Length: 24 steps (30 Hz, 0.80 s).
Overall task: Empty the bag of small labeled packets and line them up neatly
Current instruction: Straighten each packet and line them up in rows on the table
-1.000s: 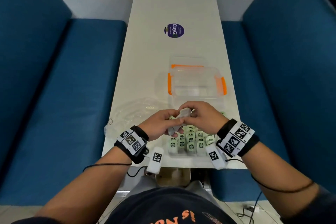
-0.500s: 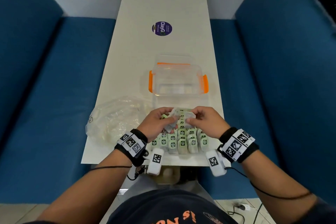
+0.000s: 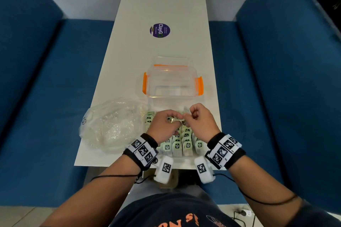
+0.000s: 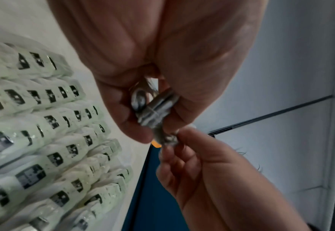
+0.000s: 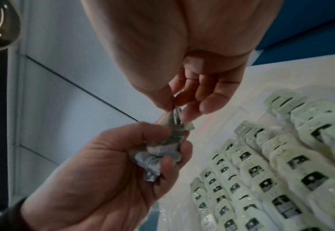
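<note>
Presently the left hand (image 5: 111, 168) clutches a crumpled small plastic wrapper (image 5: 160, 150); the right hand (image 5: 194, 87) pinches its tip, above the packet rows (image 3: 181, 143) at 6 o'clock. Advised: peel gently, clear of the rows. Wrist views alone reveal the wrapper; the emptied bag (image 3: 112, 123) lies at 9 o'clock.

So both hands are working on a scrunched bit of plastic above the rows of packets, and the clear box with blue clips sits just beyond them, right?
Nearly. The clear box has orange clips, not blue, as the head view shows. The rest holds: left hand and right hand both pinch the scrunched plastic above the rows of packets.
</note>
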Tool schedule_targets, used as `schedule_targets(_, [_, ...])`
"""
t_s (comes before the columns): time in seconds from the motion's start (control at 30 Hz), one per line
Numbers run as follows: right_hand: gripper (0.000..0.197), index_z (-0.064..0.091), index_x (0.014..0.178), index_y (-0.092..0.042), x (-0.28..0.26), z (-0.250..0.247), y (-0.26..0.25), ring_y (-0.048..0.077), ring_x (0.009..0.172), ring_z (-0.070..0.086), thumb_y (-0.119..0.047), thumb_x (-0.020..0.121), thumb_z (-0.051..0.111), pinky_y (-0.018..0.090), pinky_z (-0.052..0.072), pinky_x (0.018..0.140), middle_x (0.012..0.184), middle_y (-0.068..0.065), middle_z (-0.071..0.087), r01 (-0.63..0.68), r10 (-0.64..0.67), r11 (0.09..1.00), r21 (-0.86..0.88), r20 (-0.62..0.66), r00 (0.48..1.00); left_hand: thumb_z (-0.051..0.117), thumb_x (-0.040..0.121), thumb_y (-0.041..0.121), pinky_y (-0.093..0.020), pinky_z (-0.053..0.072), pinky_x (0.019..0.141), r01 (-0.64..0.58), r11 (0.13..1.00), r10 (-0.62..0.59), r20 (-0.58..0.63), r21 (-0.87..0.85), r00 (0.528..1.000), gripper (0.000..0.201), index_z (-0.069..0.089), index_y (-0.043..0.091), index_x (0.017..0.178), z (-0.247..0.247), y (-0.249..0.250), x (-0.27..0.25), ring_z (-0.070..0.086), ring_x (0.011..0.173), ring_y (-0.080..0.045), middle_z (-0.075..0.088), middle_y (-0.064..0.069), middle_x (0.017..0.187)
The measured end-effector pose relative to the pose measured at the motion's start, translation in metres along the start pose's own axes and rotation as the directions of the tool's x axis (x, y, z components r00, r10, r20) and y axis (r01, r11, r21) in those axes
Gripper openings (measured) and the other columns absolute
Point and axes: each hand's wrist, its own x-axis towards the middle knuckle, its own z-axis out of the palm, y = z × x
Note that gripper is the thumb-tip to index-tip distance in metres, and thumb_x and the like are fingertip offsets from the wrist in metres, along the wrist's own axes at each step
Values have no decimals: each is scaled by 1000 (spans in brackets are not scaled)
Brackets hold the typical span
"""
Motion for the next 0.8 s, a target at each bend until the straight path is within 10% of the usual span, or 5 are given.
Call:
schedule_targets(0.43, [23,68,121,-21,-23,-12,-13,16,106,69,-27,107,51,45,53,101,107,-3,75,180,-215,968,177,200,956,75,92,16,-38,60,67,5,983,28,176,-186,984,27,69,8,117,-13,4,4,63,76,-25,60,-12,101])
schedule_targets(0.63, [20,61,120,-18,-25,-21,-16,23,92,73,-9,106,49,42,56,93,96,5,77,193,-237,952,237,174,956,73,91,11,-33,61,64,68,968,6,293,-240,956,50,54,2,137,-18,3,4,71,82,-23,58,-16,121])
schedule_targets(0.8, [11,62,104,-14,-22,-22,-14,13,66,64,-5,100,60,32,55,72,75,-12,60,181,-177,935,305,-39,983,63,97,4,-29,56,55,99,910,16,272,-403,962,22,66,10,118,-16,9,0,68,76,-23,70,-13,105])
